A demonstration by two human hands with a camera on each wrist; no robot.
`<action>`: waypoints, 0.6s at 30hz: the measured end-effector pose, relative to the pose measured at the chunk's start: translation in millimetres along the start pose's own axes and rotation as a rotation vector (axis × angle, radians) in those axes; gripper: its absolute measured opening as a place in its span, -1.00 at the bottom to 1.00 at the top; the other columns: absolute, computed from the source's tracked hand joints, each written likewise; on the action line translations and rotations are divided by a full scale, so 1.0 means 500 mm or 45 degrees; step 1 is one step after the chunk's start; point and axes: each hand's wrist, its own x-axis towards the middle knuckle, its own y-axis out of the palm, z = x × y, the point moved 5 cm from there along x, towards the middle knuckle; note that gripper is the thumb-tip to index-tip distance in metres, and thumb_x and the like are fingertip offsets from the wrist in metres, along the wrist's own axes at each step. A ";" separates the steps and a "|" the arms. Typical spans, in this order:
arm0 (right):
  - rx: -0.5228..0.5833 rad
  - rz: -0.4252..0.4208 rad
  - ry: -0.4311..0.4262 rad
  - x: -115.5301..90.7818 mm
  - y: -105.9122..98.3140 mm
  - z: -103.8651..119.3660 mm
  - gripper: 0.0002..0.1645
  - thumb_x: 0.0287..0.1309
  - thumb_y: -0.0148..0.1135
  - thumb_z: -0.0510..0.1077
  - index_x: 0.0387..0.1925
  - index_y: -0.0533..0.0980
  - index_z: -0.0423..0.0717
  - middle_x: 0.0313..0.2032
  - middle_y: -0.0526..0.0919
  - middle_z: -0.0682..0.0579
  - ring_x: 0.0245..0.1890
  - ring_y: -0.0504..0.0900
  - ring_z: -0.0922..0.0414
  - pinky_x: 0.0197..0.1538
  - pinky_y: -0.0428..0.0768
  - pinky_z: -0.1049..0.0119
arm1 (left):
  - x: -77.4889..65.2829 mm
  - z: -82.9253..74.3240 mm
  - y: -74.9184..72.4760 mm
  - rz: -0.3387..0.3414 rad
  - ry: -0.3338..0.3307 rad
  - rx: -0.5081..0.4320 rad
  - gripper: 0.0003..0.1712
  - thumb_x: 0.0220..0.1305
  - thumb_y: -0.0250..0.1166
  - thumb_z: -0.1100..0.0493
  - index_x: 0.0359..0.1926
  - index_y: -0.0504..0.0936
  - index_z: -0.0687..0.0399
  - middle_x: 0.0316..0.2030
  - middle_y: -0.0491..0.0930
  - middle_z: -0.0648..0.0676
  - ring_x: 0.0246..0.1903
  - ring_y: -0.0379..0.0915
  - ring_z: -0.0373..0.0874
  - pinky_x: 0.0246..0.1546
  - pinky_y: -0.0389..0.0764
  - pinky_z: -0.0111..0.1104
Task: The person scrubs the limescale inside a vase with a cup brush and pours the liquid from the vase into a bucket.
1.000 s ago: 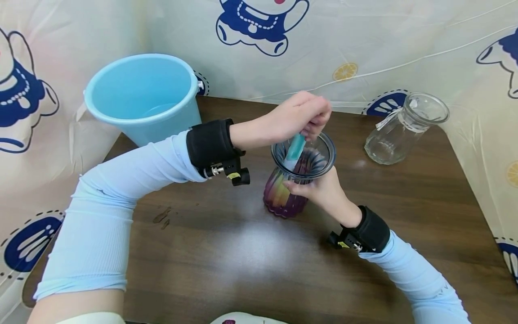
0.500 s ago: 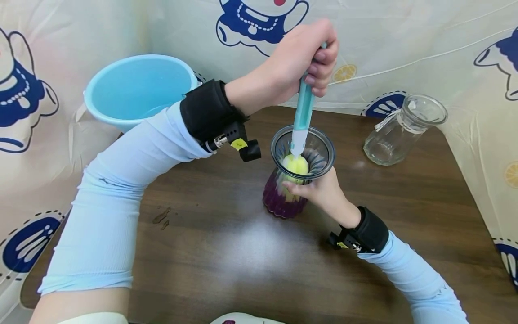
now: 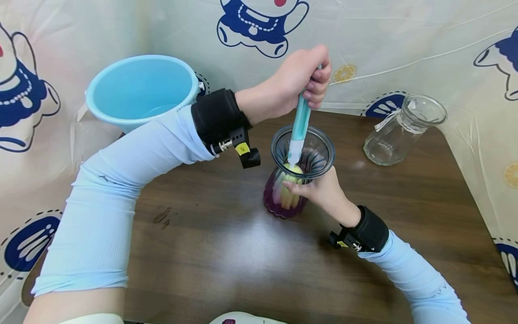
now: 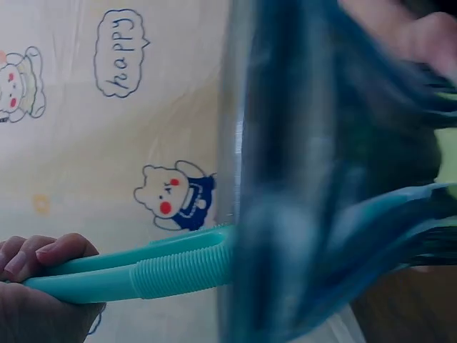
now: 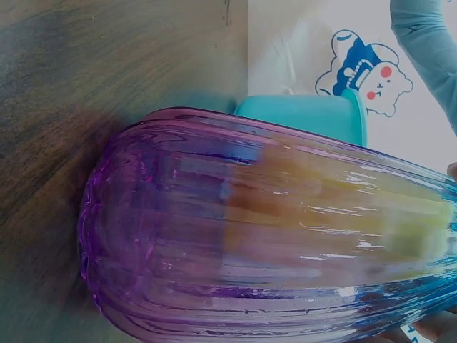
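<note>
A ribbed glass vase [image 3: 272, 198], purple at the base and bluish at its flared rim, leans on the table. My right hand [image 3: 325, 191] grips it just below the rim, thumb across the front. My left hand [image 3: 305, 78] holds the teal handle of a bottle brush [image 3: 301, 119] above the mouth. In the head view the brush's yellow-green sponge head shows inside the neck. Through the purple wall in the right wrist view, the sponge [image 5: 321, 200] appears as a yellow-orange blur. The left wrist view shows fingers [image 4: 64, 250] curled round the handle's end.
A light blue bucket [image 3: 139, 120] stands at the back left, behind the left forearm. A clear glass bottle [image 3: 388, 141] with a white tie leans at the back right. Small wet marks [image 3: 162, 216] lie on the wooden table. A white object [image 3: 247, 318] shows at the front edge.
My left hand rises from close to the vase's rim, drawing the brush up, then comes partly down again with the sponge deeper in the neck. The right hand and vase stay put.
</note>
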 end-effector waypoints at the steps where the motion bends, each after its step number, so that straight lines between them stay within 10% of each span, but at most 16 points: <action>1: -0.002 -0.001 0.006 -0.002 0.002 -0.009 -0.31 -0.49 0.50 -0.43 -0.17 0.38 -0.48 -0.27 0.55 -0.29 -0.30 0.53 -0.03 -0.18 0.46 0.34 | -0.002 0.007 -0.002 -0.006 -0.010 -0.001 -0.58 0.25 -0.30 0.34 -0.76 0.02 0.09 -0.82 0.00 -0.03 -0.80 -0.10 -0.17 -0.69 0.07 -0.42; 18: -0.035 0.007 0.062 -0.011 0.009 -0.045 -0.38 -0.45 0.54 -0.28 -0.26 0.40 -0.34 -0.36 0.55 -0.14 -0.40 0.49 0.11 -0.32 0.45 0.37 | -0.023 0.089 0.012 0.102 -0.052 0.078 -0.61 0.30 -0.29 0.34 -0.71 0.04 0.16 -0.74 -0.02 -0.01 -0.75 -0.06 -0.17 -0.61 0.08 -0.42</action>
